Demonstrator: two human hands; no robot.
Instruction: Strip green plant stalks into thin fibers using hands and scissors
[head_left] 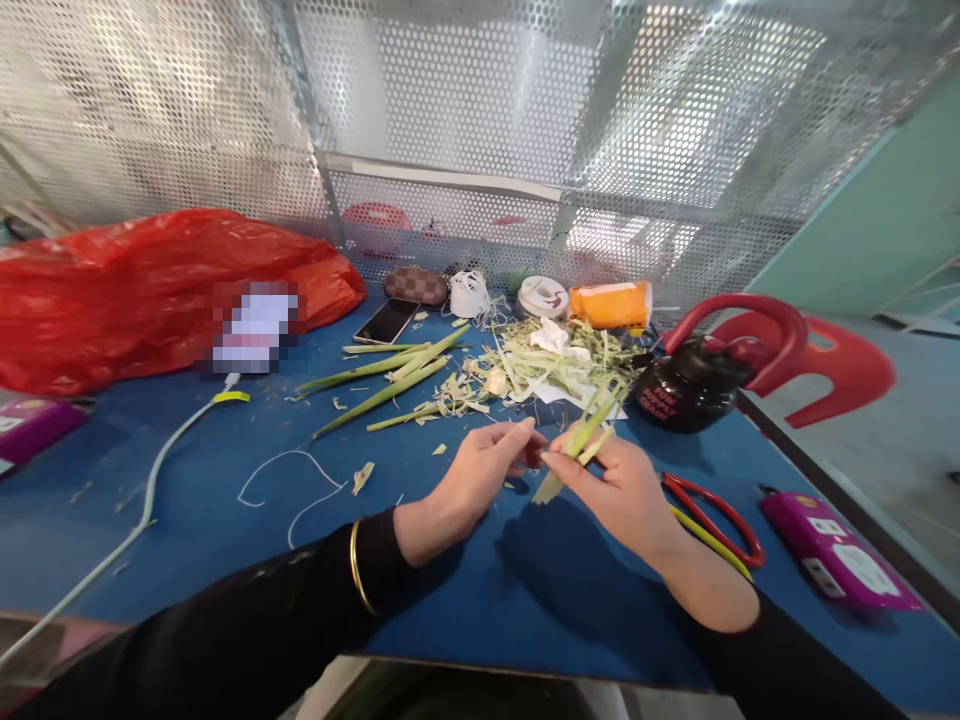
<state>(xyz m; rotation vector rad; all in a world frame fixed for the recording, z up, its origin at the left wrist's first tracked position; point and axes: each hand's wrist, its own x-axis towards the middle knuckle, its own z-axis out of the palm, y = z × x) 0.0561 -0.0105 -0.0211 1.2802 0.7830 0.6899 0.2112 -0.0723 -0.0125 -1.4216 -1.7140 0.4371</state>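
Over the front middle of the table, my right hand (622,490) grips a short bundle of pale green leaf strips (577,440), pinched between thumb and fingers. My left hand (480,460) is just left of it, fingers curled and closed, fingertips close to my right thumb; whatever they hold is too small to make out. Beyond my hands lies a heap of shredded green leaf scraps (540,360). Several long green leaf stalks (390,395) lie to the left of the heap. A loose white thread (296,452) curls on the table left of my left hand.
On the blue table (225,540) are a red plastic bag (150,290), a charging phone (255,330), a dark phone (386,322), a checkered case (415,286), a tape roll (542,297), an orange packet (611,304), a black bottle (686,385), red-handled scissors (716,515) and purple packs (840,550).
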